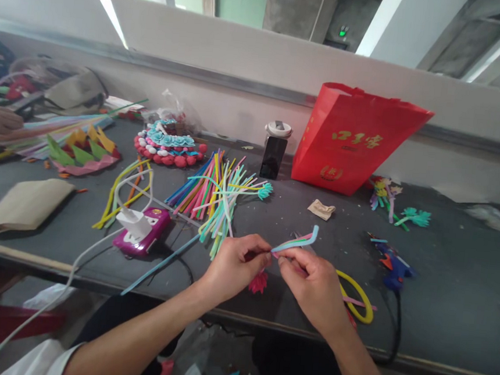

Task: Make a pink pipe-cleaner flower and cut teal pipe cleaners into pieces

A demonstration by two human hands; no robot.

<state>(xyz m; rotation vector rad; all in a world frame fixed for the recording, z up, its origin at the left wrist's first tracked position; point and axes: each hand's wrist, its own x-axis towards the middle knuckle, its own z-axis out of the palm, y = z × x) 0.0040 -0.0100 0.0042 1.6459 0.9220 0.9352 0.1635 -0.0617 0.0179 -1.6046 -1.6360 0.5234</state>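
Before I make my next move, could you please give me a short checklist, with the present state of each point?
1. Left hand gripping the small bunch of stems: ok, pinched between thumb and fingers.
2. Right hand gripping the same bunch: cannot tell; its fingertips are beside it, but the exact hold is hidden.
3. Glue gun away from the hands: ok, it lies on the table beyond the right hand.
4. Glue gun hot: cannot tell.
5. Spare stems nearby: ok, a loose pile lies beyond the left hand.
6. Space around the right wrist free: not ok, a yellow ring lies close beside it.
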